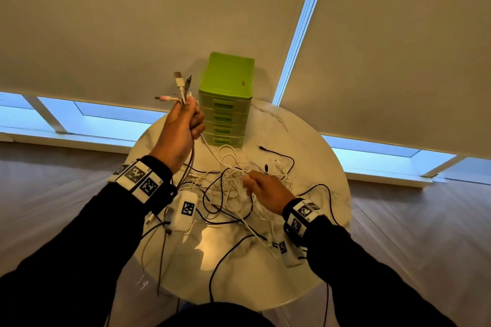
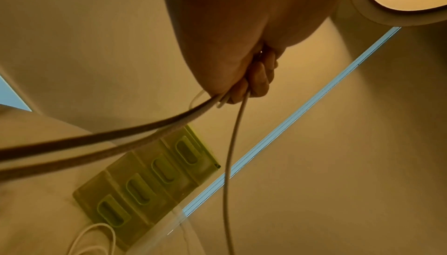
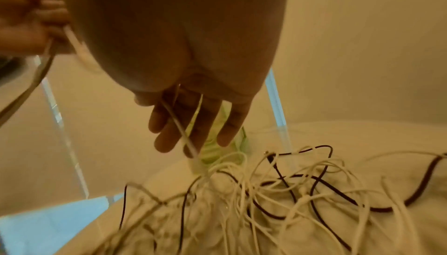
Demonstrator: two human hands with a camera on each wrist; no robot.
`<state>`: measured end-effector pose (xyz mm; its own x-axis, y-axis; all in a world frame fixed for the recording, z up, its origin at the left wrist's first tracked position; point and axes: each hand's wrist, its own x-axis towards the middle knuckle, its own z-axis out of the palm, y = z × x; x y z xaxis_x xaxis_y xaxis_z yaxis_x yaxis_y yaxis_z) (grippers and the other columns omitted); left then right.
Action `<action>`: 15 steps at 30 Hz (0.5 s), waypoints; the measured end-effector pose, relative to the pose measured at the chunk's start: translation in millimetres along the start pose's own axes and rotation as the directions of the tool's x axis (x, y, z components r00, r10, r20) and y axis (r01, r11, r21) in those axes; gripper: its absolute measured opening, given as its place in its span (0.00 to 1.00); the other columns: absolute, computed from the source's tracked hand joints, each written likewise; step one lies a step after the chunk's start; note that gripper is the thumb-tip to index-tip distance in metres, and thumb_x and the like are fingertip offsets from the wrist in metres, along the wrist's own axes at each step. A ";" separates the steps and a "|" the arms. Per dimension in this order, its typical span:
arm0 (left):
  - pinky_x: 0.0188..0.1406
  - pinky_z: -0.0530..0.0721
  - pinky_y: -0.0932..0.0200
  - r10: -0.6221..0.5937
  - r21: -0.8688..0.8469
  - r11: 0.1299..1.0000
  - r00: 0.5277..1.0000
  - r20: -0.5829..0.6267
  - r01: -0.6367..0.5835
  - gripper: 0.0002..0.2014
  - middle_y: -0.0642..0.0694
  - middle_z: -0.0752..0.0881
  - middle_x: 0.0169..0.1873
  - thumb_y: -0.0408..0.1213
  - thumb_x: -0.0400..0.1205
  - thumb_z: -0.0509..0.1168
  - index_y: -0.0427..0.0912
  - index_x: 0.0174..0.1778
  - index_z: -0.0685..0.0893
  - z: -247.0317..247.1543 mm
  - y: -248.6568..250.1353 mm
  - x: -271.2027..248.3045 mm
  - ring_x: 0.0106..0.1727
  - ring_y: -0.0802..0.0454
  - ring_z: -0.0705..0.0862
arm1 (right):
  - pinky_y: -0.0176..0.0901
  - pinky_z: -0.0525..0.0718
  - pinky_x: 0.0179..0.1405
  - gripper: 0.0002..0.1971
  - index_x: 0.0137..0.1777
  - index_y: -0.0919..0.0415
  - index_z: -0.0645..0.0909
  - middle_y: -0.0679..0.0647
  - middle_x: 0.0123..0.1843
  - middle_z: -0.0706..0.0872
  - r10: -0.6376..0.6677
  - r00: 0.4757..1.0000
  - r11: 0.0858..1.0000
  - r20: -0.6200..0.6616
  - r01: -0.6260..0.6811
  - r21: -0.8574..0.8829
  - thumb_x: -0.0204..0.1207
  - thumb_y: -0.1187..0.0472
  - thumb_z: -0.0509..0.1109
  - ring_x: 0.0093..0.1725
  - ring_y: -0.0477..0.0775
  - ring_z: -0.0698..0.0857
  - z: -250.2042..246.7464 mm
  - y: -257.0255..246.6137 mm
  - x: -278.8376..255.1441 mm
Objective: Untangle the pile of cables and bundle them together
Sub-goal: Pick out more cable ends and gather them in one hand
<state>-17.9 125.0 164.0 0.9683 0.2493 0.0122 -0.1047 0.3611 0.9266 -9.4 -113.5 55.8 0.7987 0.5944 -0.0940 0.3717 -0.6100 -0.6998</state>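
1. Head view: the left hand (image 1: 180, 127) is raised in a fist round several cable ends (image 1: 179, 90), plugs sticking up beside the green drawer unit (image 1: 225, 103). The right hand (image 1: 265, 191) rests low on the tangled cables (image 1: 239, 188) on the round worktop (image 1: 318, 141).
2. Left wrist view: fingers (image 2: 260, 79) curl tight round the strands, which hang below.
3. Right wrist view: fingers (image 3: 164, 125) hang loosely spread, a white cable (image 3: 181, 127) crossing them; whether they pinch it I cannot tell.
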 end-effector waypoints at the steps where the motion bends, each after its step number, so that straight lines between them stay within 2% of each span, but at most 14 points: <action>1: 0.27 0.63 0.67 -0.001 0.022 1.000 1.000 0.010 0.001 0.15 0.57 0.67 0.26 0.47 0.93 0.52 0.48 0.40 0.71 1.2 -1.2 -1.0 0.28 0.60 0.63 | 0.54 0.86 0.50 0.12 0.50 0.46 0.78 0.50 0.41 0.90 0.004 0.997 1.000 -0.075 -0.002 0.024 0.90 0.48 0.55 0.42 0.50 0.88 -8.4 0.3 -0.1; 3: 0.27 0.64 0.66 -0.015 0.030 0.999 0.999 0.043 0.014 0.16 0.57 0.68 0.26 0.47 0.93 0.52 0.48 0.40 0.71 6.1 -8.1 -3.2 0.27 0.59 0.65 | 0.43 0.86 0.49 0.09 0.58 0.48 0.80 0.49 0.42 0.91 0.001 0.987 0.996 -0.161 0.014 0.093 0.90 0.51 0.58 0.43 0.44 0.89 -24.7 -1.7 -3.5; 4: 0.27 0.65 0.66 -0.030 0.012 0.999 0.997 0.066 0.030 0.16 0.56 0.69 0.26 0.47 0.93 0.52 0.47 0.40 0.71 9.4 -13.3 -4.2 0.27 0.59 0.66 | 0.37 0.85 0.48 0.09 0.62 0.50 0.80 0.49 0.44 0.91 -0.007 0.987 0.993 -0.162 0.026 0.113 0.89 0.55 0.59 0.44 0.42 0.89 -32.3 -4.5 -6.4; 5: 0.28 0.65 0.65 -0.051 -0.010 0.999 0.994 0.092 0.052 0.16 0.55 0.70 0.27 0.46 0.93 0.51 0.47 0.41 0.72 14.3 -19.1 -5.6 0.27 0.59 0.68 | 0.36 0.83 0.48 0.09 0.63 0.51 0.81 0.50 0.46 0.92 -0.016 0.990 0.993 -0.140 0.032 0.111 0.88 0.59 0.61 0.45 0.42 0.89 -38.1 -7.4 -10.7; 8: 0.30 0.63 0.61 -0.113 -0.032 0.992 0.979 0.169 0.120 0.15 0.54 0.72 0.28 0.45 0.93 0.52 0.47 0.42 0.72 44.3 -36.8 -11.4 0.28 0.58 0.70 | 0.45 0.85 0.51 0.07 0.57 0.53 0.85 0.49 0.48 0.90 -0.060 0.998 0.998 -0.033 0.061 0.027 0.82 0.62 0.71 0.48 0.47 0.88 -46.9 -15.5 -32.0; 10: 0.30 0.61 0.60 -0.138 -0.045 0.988 0.970 0.202 0.150 0.14 0.54 0.73 0.28 0.44 0.93 0.51 0.47 0.42 0.71 67.0 -48.0 -14.8 0.28 0.58 0.71 | 0.45 0.84 0.51 0.09 0.55 0.56 0.85 0.48 0.47 0.89 -0.108 0.991 0.994 0.083 0.109 -0.010 0.77 0.59 0.77 0.47 0.46 0.86 -47.2 -23.5 -50.0; 11: 0.30 0.61 0.60 -0.147 -0.052 0.985 0.961 0.233 0.163 0.14 0.54 0.73 0.28 0.44 0.93 0.51 0.47 0.42 0.71 81.4 -53.4 -17.8 0.28 0.58 0.71 | 0.44 0.84 0.49 0.12 0.54 0.56 0.84 0.48 0.44 0.87 -0.093 0.985 0.995 0.148 0.098 -0.029 0.75 0.56 0.80 0.45 0.47 0.85 -48.4 -28.2 -63.0; 13: 0.32 0.61 0.59 -0.166 -0.036 0.982 0.939 0.301 0.185 0.14 0.54 0.74 0.28 0.43 0.93 0.51 0.47 0.42 0.71 106.2 -64.1 -24.1 0.29 0.58 0.71 | 0.51 0.82 0.46 0.19 0.53 0.56 0.80 0.51 0.39 0.82 0.002 0.965 0.997 0.261 0.020 -0.081 0.72 0.48 0.81 0.42 0.53 0.82 -51.2 -41.6 -87.4; 15: 0.33 0.64 0.60 -0.190 -0.007 0.978 0.915 0.357 0.206 0.13 0.54 0.75 0.29 0.44 0.93 0.52 0.47 0.43 0.72 127.5 -73.8 -31.5 0.31 0.58 0.73 | 0.53 0.81 0.43 0.21 0.51 0.54 0.75 0.56 0.39 0.80 0.100 0.954 0.994 0.282 -0.085 -0.065 0.73 0.40 0.77 0.39 0.57 0.80 -54.1 -50.3 -110.0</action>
<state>-11.8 -24.1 143.2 0.9864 -0.1615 -0.0307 0.0955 0.4113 0.9065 -90.3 -176.6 139.6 0.6658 0.6542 -0.3589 0.3326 -0.6908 -0.6421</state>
